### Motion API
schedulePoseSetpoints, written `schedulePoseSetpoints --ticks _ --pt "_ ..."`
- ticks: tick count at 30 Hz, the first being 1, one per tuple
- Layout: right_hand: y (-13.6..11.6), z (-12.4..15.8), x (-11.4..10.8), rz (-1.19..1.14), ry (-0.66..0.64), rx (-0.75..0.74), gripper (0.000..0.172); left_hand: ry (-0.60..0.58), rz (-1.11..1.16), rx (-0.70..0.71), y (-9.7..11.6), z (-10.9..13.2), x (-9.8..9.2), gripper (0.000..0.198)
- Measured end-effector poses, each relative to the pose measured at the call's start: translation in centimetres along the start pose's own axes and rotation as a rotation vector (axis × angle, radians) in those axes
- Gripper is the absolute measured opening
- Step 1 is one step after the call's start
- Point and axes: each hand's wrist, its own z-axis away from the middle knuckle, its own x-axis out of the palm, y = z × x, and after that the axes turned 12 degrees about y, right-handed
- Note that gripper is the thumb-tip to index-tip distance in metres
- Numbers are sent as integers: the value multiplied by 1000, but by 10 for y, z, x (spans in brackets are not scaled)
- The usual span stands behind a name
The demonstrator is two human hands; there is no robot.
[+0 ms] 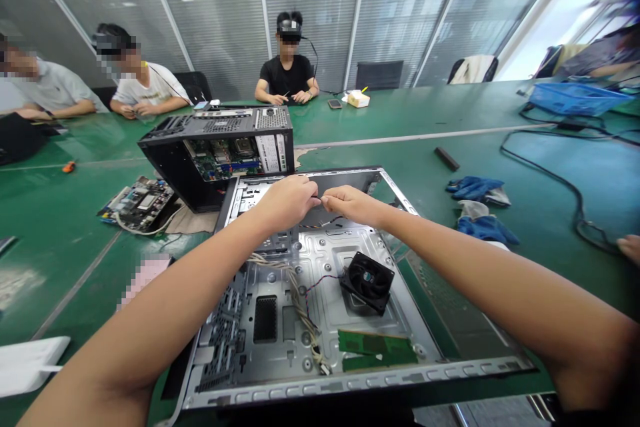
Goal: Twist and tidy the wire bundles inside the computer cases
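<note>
My left hand and my right hand are closed and nearly touch above the far side of an open metal computer case. Between their fingertips is something thin and dark, too small to make out. A thin cable hangs below them. Inside the case lie a black fan on a heatsink, two green memory modules and a bundle of twisted cables.
A second black case stands behind, with a motherboard to its left. Blue gloves, a black cable and a blue basket lie right. People sit across the green table.
</note>
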Motion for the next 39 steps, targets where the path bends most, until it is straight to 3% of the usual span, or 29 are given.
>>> schedulePoseSetpoints --ticks 7,16,28,32,39 --pt "1 -2 -1 104 30 -63 28 -25 -30 10 1 0 -1 26" --pt "-4 3 1 -167 -97 146 27 2 12 30 -3 0 2 23" --pt "-1 1 -1 -34 -49 40 25 -72 3 0 -1 0 -1 28" --pt "-3 2 1 -183 -73 149 24 -58 19 4 -2 0 0 28" --pt "-2 3 0 -561 -151 351 19 67 77 7 -4 1 1 18"
